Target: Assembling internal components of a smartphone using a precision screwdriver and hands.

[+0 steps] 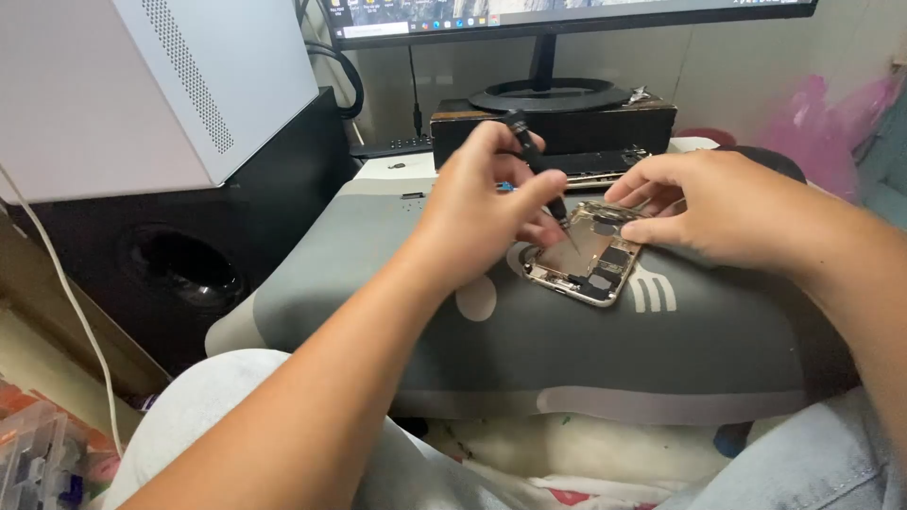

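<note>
— on the grey mat (pixel 529 349), what is lying there?

— an opened phone (pixel 588 253), back cover off, gold-coloured frame, its boards and dark chips showing. it sits at the far middle of the mat, tilted with its near end pointing to the right, just left of some pale stripes printed on the mat.

— and the hands?

— the left hand (pixel 482 212) is closed around a thin black screwdriver (pixel 539 168), pinched between thumb and fingers. the handle sticks up and far-left, the tip slants down to the right and meets the inside of the phone near its middle.

— the right hand?

— the right hand (pixel 723 203) rests on the far right end of the phone, fingers curled down over its edge and touching it — steadying it rather than wrapping it. whether it pinches anything small, i cannot tell.

— what is around them?

— farther off, a monitor (pixel 567 14) stands on a dark wooden box (pixel 553 125). to the left, a white perforated case (pixel 142 85) sits on a black speaker (pixel 179 255), and a white cable (pixel 71 302) hangs down beside it. at the near left corner, a clear plastic box (pixel 38 458) of small parts. pink plastic (pixel 822 118) shows at the far right.
</note>
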